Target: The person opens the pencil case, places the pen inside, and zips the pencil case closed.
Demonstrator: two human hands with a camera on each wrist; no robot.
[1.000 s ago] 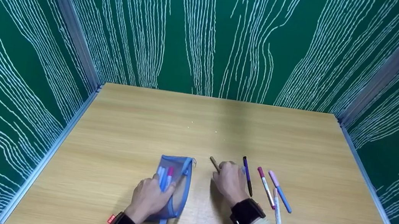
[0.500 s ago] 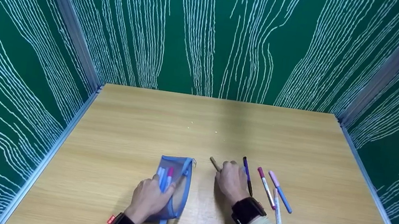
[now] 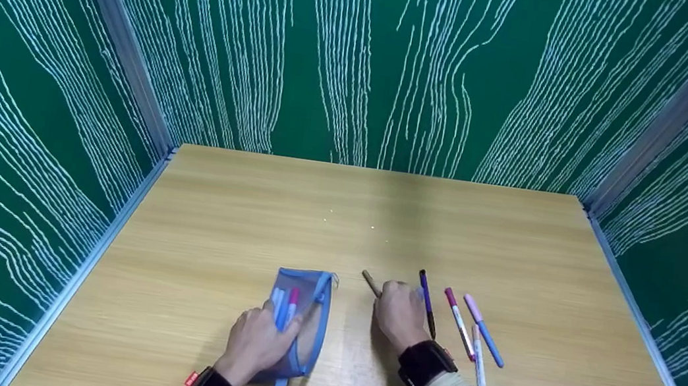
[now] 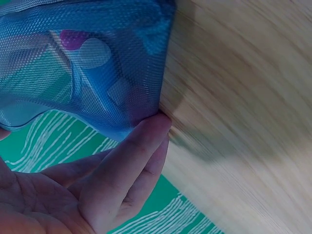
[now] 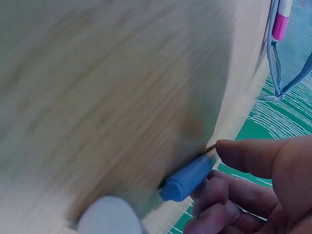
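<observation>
A blue mesh pencil case (image 3: pixel 316 342) lies on the table, with several markers (image 3: pixel 293 299) inside, one pink-ended. My left hand (image 3: pixel 258 341) holds its left side; in the left wrist view the fingertips (image 4: pixel 158 124) press against the mesh (image 4: pixel 117 53). To its right, my right hand (image 3: pixel 400 313) pinches a marker low over the tabletop. One brownish end of this marker (image 3: pixel 371 282) pokes out at the upper left, while its blue end (image 5: pixel 185 180) shows between thumb and fingers in the right wrist view. The palm hides its middle.
Right of my right hand lie a dark purple pen (image 3: pixel 427 303), a red-capped white marker (image 3: pixel 458 322), a blue marker with a lilac cap (image 3: pixel 484 331) and a whitish marker (image 3: pixel 479 363). Green panels with white lines (image 3: pixel 336 52) border the wooden table (image 3: pixel 249 207).
My right hand has shifted very slightly to the right, around the marker, which stays in about the same place. The left hand and pencil case have not moved.
</observation>
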